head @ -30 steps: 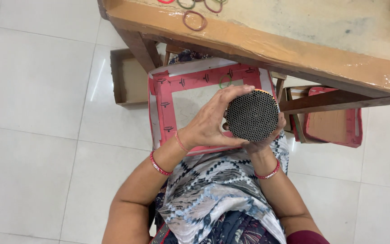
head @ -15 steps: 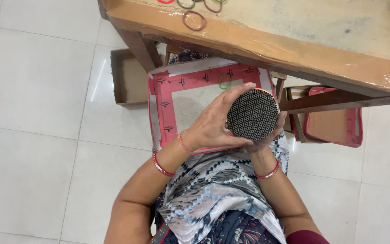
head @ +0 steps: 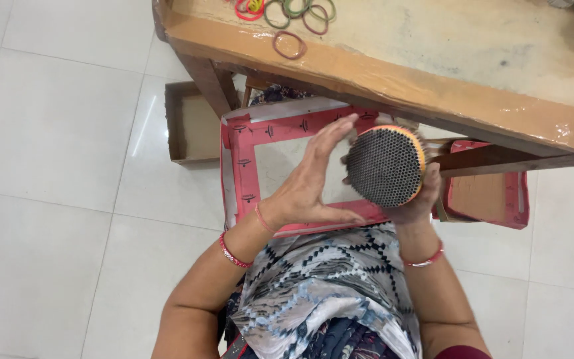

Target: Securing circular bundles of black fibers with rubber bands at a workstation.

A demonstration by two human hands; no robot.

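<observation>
Below table [head: 393, 73], right hand [head: 414, 199] seemingly grips bundle [head: 385, 166].

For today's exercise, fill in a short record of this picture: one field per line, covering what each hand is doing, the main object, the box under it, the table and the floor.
Right hand: right hand cups the round bundle from below
Left hand: left hand open, flat, beside the bundle, fingers spread upward
Main object: round bundle of thin sticks, dark honeycomb end face, orange band at its rim
Below: red and white shallow box on the lap
Table: wooden table with coloured rubber bands
Floor: white tiles, brown cardboard box
</observation>
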